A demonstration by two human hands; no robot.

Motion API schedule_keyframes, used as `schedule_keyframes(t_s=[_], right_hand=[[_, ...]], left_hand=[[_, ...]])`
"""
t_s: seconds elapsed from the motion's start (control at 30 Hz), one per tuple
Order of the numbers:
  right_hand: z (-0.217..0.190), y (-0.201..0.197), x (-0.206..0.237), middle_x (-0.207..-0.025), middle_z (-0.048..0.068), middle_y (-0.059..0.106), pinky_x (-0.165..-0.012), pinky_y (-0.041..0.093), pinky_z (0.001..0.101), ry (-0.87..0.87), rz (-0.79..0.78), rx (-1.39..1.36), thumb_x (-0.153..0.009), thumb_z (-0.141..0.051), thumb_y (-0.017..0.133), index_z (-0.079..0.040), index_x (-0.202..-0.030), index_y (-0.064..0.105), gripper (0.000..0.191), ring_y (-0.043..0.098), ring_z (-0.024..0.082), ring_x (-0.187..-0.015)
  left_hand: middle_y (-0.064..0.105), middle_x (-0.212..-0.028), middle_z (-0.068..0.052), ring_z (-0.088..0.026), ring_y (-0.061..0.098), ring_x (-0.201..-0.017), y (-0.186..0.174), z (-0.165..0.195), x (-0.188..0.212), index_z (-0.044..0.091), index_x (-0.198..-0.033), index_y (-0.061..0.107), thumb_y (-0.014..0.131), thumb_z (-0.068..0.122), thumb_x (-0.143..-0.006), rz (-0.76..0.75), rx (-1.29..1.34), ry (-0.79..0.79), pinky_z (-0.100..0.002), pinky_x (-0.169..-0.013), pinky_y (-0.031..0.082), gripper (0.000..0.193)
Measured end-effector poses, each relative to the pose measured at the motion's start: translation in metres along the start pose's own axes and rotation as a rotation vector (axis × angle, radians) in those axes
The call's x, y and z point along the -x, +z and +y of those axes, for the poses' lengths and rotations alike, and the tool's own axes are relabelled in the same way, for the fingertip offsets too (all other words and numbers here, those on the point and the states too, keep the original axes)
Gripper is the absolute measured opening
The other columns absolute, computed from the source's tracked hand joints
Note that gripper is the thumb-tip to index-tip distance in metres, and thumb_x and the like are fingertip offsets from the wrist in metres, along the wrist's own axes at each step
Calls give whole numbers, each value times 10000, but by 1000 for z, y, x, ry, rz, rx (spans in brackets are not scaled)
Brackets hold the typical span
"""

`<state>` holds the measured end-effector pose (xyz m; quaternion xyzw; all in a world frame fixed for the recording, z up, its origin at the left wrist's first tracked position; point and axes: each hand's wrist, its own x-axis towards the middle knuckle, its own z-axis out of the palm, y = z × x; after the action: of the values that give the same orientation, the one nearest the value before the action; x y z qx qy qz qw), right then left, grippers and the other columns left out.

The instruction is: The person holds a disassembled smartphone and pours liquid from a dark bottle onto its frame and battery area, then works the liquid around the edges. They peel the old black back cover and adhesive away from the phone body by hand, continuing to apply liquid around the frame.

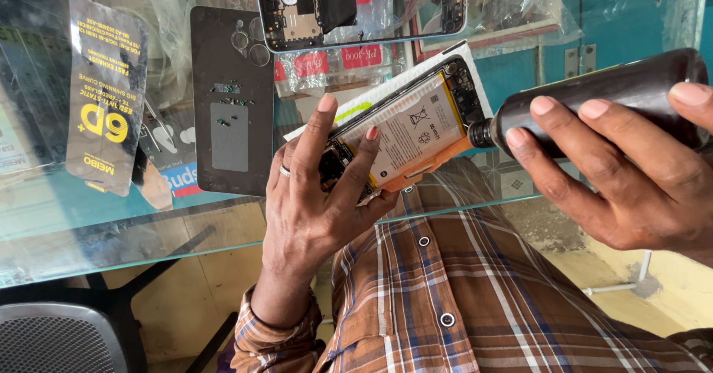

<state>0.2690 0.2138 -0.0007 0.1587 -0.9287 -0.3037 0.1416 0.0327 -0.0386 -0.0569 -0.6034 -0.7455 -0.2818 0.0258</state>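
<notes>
Opened phone (416, 132), back off and battery showing, sits clamped in the left hand (316, 195) above the glass counter (111, 217). Right hand (631, 172) grips a dark bottle (594, 98), nozzle touching the phone's right edge: liquid seemingly being applied, demanding a steady tilt. Back cover (232, 98) lies far left; teal wall beyond.

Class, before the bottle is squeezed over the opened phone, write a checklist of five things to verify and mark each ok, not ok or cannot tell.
1. Left hand has a firm grip on the opened phone: ok.
2. Right hand holds the dark bottle: ok.
3. Bottle nozzle sits at the phone's edge beside the battery: ok.
4. Nozzle uncapped: cannot tell.
5. Loose screws on the back cover lie apart from the bottle: ok.
</notes>
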Motion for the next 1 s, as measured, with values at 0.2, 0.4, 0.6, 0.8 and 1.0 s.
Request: schedule_keyframes(t_s=[0.2,0.4,0.6,0.8,1.0], right_hand=[[1,-4,-13,-1269,27,760,-1061,429,479,29,1,-28,-937,-266,710,-245,-1254,754,320,566,246,-1179],[8,0,-5,-1314,52,716,-1102,454,497,229,-123,-245,-912,-128,753,-233,-1250,761,354,584,262,-1181],[7,87,70,-1337,165,607,-1028,509,460,794,-92,-1090,-795,-90,789,-101,-1350,562,599,585,335,-1265],[37,209,117,-1248,210,659,-887,655,451,698,-43,-2686,-721,-30,988,-55,-1467,402,949,682,333,-1205],[20,186,74,-1153,168,697,-994,571,378,724,47,-2119,-762,-126,901,-48,-1467,446,843,698,295,-1122]], left_hand=[[326,-1595,-215,-363,570,-1287,-2,3,-1,115,-1342,699,999,336,-754,-11,12,-32,-456,-1035,549,696],[350,-1601,-209,-359,552,-1314,-3,4,-11,101,-1324,700,954,379,-791,-36,67,-113,-489,-1081,490,653],[441,-1537,-149,-378,514,-1325,-15,12,-9,101,-1423,614,907,461,-818,-44,26,-171,-536,-1150,397,762],[494,-1535,-134,-349,509,-1395,-29,19,12,90,-1555,403,911,311,-853,20,101,-286,-497,-1199,410,895],[496,-1505,-140,-352,536,-1374,-27,14,17,97,-1571,363,930,262,-832,64,229,-381,-473,-1165,465,946]])
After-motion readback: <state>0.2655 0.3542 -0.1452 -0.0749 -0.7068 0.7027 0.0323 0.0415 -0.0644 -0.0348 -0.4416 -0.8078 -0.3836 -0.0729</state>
